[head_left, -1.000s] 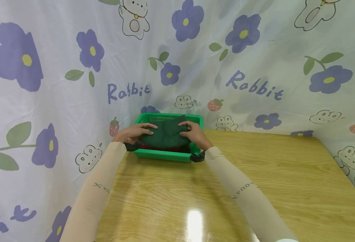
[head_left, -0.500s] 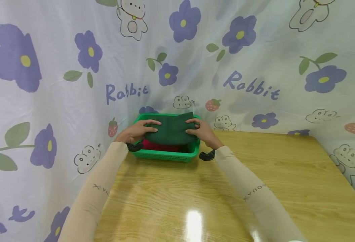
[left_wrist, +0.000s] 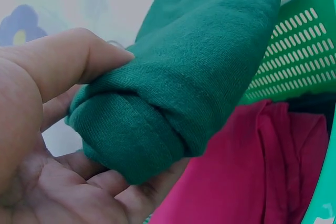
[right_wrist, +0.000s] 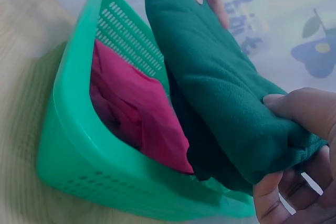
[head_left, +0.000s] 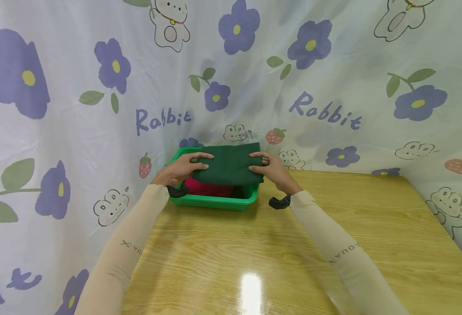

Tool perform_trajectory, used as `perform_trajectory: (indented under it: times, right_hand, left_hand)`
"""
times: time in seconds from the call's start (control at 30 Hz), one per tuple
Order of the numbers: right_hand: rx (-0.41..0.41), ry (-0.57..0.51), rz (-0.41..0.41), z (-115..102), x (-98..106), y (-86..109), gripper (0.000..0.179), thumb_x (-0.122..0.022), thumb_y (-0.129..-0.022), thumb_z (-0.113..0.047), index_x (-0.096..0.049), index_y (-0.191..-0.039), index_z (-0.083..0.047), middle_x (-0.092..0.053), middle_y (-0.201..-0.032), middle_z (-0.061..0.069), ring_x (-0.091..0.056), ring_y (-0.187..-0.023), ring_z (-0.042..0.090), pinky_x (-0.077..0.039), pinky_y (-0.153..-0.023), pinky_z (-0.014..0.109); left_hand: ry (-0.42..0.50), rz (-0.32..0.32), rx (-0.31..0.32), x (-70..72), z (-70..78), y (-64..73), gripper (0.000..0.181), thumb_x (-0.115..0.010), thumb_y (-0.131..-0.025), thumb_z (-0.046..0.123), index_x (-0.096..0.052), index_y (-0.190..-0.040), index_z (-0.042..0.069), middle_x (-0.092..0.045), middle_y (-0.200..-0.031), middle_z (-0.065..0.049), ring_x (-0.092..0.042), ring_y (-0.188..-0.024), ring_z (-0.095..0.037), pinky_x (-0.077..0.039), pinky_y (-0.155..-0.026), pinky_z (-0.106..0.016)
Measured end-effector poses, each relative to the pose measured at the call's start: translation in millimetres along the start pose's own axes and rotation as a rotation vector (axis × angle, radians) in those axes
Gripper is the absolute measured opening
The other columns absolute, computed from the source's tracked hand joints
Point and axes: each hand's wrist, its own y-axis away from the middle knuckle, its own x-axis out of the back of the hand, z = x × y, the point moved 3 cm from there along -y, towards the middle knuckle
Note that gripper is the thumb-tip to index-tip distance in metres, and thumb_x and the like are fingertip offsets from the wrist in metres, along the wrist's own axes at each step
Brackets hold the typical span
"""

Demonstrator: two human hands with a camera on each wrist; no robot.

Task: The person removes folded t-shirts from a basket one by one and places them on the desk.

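A folded dark green garment (head_left: 231, 164) is held up level between my two hands, over the green plastic basket (head_left: 211, 203). My left hand (head_left: 179, 169) grips its left end, thumb on the near face and fingers beneath, as the left wrist view shows. At the other end my right hand (head_left: 275, 171) pinches the garment between thumb and fingers, just beyond the basket's right side. Inside the basket lies a crimson folded cloth (left_wrist: 247, 166), partly covered from the head view by the green garment. Something dark (left_wrist: 312, 103) sits beside it, its kind unclear.
The basket stands on a wooden table (head_left: 313, 236), close to the back-left corner. A white curtain (head_left: 270, 87) printed with flowers and rabbits hangs behind and to the left. Table surface stretches in front of the basket and to its right.
Both hands have raised the green garment out of the basket and shifted it slightly right. It looks flatter and straighter now. More of the crimson cloth shows beneath.
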Motion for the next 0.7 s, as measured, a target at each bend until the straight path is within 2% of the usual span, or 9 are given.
perform_trajectory:
  times: [0.1,0.27,0.47,0.53,0.63,0.7]
  right_hand:
    - [-0.013,-0.006,0.007,1,7,3.8,0.043,-0.078,-0.095,-0.018,-0.065,-0.137,-0.019,-0.058,-0.139,0.014,-0.064,-0.115,0.03,-0.055,-0.094,0.045]
    - [-0.036,0.015,0.007,1,17,8.6,0.047,-0.078,-0.095,-0.02,-0.064,-0.139,-0.02,-0.058,-0.14,0.015,-0.064,-0.116,0.03,-0.055,-0.094,0.044]
    - [-0.035,0.011,0.012,3,31,15.1,0.051,-0.077,-0.096,-0.017,-0.06,-0.144,-0.016,-0.054,-0.147,0.018,-0.062,-0.121,0.034,-0.053,-0.097,0.048]
    - [-0.037,0.016,0.019,4,36,17.1,0.051,-0.076,-0.096,-0.017,-0.06,-0.144,-0.016,-0.053,-0.147,0.018,-0.061,-0.122,0.034,-0.052,-0.099,0.05]
    - [-0.032,0.018,0.026,6,43,20.2,0.049,-0.077,-0.095,-0.017,-0.062,-0.142,-0.017,-0.054,-0.146,0.018,-0.062,-0.121,0.034,-0.051,-0.099,0.052]
    - [-0.022,0.022,0.028,7,48,22.4,0.047,-0.077,-0.095,-0.017,-0.063,-0.14,-0.017,-0.055,-0.145,0.018,-0.062,-0.121,0.033,-0.051,-0.099,0.052]
  left_hand:
    - [0.003,-0.007,-0.017,-5.0,1.6,-2.9,0.043,-0.069,-0.102,0.018,-0.061,-0.144,0.021,-0.043,-0.15,-0.007,-0.027,-0.058,-0.012,-0.032,-0.058,-0.029]
    - [0.019,-0.021,-0.029,-14.7,3.3,-7.5,0.042,-0.067,-0.102,0.016,-0.061,-0.144,0.019,-0.041,-0.15,-0.006,-0.041,-0.078,-0.014,-0.037,-0.068,-0.03]
    - [-0.019,-0.031,-0.046,-26.9,7.8,-15.0,0.042,-0.069,-0.102,0.017,-0.062,-0.143,0.021,-0.049,-0.141,-0.01,-0.03,-0.061,-0.012,-0.033,-0.062,-0.029]
    - [-0.031,-0.034,-0.053,-30.9,9.5,-17.7,0.042,-0.07,-0.101,0.017,-0.063,-0.142,0.022,-0.05,-0.14,-0.01,-0.028,-0.061,-0.013,-0.032,-0.062,-0.029]
    - [-0.029,-0.041,-0.057,-36.8,10.9,-22.1,0.041,-0.07,-0.101,0.017,-0.063,-0.141,0.022,-0.049,-0.143,-0.008,-0.04,-0.069,-0.014,-0.037,-0.066,-0.031]
    - [-0.041,-0.044,-0.063,-40.8,12.4,-24.2,0.041,-0.071,-0.1,0.018,-0.064,-0.141,0.023,-0.049,-0.143,-0.007,-0.039,-0.069,-0.015,-0.037,-0.065,-0.03]
